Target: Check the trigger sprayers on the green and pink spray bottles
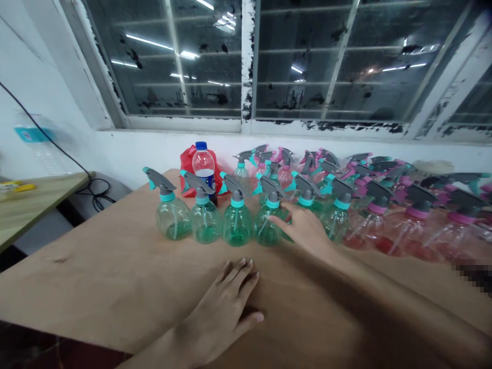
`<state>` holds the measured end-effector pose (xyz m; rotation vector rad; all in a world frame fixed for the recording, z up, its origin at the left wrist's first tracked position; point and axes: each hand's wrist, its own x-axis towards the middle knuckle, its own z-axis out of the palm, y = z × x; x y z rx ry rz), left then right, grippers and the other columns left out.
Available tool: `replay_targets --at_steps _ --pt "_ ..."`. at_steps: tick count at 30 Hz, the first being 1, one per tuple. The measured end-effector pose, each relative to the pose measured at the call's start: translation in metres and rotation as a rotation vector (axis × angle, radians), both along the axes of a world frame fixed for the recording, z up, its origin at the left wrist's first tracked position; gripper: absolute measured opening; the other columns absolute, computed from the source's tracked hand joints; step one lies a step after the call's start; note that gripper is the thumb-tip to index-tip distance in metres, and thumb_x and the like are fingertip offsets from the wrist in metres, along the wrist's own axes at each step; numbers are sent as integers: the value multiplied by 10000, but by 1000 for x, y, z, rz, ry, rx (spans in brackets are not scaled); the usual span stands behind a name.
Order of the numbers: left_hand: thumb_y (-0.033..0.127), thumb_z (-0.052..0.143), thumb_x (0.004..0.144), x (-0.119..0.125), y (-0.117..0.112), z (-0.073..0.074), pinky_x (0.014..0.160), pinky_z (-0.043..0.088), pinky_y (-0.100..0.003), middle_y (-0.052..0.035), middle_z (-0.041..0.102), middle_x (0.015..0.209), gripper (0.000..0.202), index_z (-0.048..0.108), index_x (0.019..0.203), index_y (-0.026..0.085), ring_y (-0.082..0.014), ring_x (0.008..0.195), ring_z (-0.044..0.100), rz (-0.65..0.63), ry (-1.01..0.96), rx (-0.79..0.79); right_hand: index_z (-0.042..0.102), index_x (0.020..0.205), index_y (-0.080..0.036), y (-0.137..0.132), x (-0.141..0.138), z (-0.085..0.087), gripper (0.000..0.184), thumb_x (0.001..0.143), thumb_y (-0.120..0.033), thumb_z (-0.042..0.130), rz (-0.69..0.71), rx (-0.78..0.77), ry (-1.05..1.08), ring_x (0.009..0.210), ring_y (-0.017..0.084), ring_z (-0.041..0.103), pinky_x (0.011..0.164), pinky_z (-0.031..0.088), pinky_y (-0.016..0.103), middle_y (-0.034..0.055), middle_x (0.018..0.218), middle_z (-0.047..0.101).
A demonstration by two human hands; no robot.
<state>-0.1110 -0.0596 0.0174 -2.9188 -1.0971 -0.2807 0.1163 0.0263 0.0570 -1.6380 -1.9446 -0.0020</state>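
Note:
My left hand (226, 302) lies palm down on the brown tabletop (126, 277), its fingers stretched forward and thumb apart, holding nothing. My right hand (305, 225) reaches into the front row, its thumb and index finger about the right side of a green-tinted spray bottle (265, 225) with a turquoise collar and grey trigger head. Its other fingers are partly hidden. To the left of that bottle stand three like it, the nearest a spray bottle (237, 223) with green liquid low inside. Another spray bottle (336, 218) stands right of my hand.
Pink-collared spray bottles (407, 230) with red liquid fill the right, with several more bottles behind. A blue-capped drink bottle (203, 164) and a red bag (187, 156) stand near the wall. Left are another table (46, 205) and a black cable (98, 192). Windows (326, 61) line the back.

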Motion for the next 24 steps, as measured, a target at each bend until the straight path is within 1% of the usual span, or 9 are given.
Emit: replay_targets --at_steps 4,8,9,11,14,16,20,22,24 --pt "549 391 952 2 6 0 1064 297 -485 -120 431 1408 558 443 1358 169 -301 1291 394 -9 -9 10 592 1187 -139 1 0 2 567 848 -573 454 16 -21 8 789 316 662 690 488 431 124 863 708" --pt "548 403 948 6 10 2 1055 308 -483 -126 444 1398 559 472 1331 147 -307 1278 411 6 50 9 566 1224 -161 -11 22 13 581 827 -581 503 38 16 121 727 241 670 702 497 372 92 959 720" --pt "547 410 946 7 11 2 1057 305 -481 -117 445 1400 549 477 1325 156 -303 1278 411 10 58 8 604 1167 -188 -15 32 16 510 828 -561 521 40 53 181 710 218 669 697 496 351 69 995 720" --pt "548 423 940 10 12 1 1059 298 -484 -94 461 1392 524 484 1315 188 -297 1273 416 19 49 4 686 963 -217 -23 52 20 380 836 -537 527 11 87 225 672 203 669 652 486 318 36 878 740" --pt "520 445 941 17 14 -1 1064 288 -485 -69 494 1355 476 480 1308 220 -282 1245 441 31 -12 -10 699 852 -230 -30 74 17 340 842 -520 522 -112 82 166 596 216 667 605 464 335 25 769 742" --pt "474 464 945 23 14 1 1053 313 -473 -58 509 1324 431 479 1299 228 -272 1223 455 40 -64 -23 691 923 -226 -29 79 10 365 832 -538 524 -158 65 136 638 249 683 636 475 369 46 838 751" --pt "393 477 947 34 8 11 995 393 -444 -45 540 1256 334 506 1241 238 -256 1154 505 58 -126 -77 594 1185 -204 -18 72 -3 578 803 -627 495 -164 47 133 930 316 669 742 500 419 96 1142 684" --pt "372 464 951 38 4 18 984 407 -435 -38 545 1237 303 509 1223 244 -243 1126 524 72 -148 -113 554 1238 -184 -11 66 -6 672 781 -671 481 -163 27 120 978 343 649 730 507 438 121 1171 664" --pt "357 457 952 41 0 23 977 416 -423 -31 547 1225 285 509 1210 249 -233 1111 535 92 -171 -153 549 1239 -162 -5 62 -9 695 775 -676 481 -172 10 97 951 374 649 701 508 468 150 1141 671"
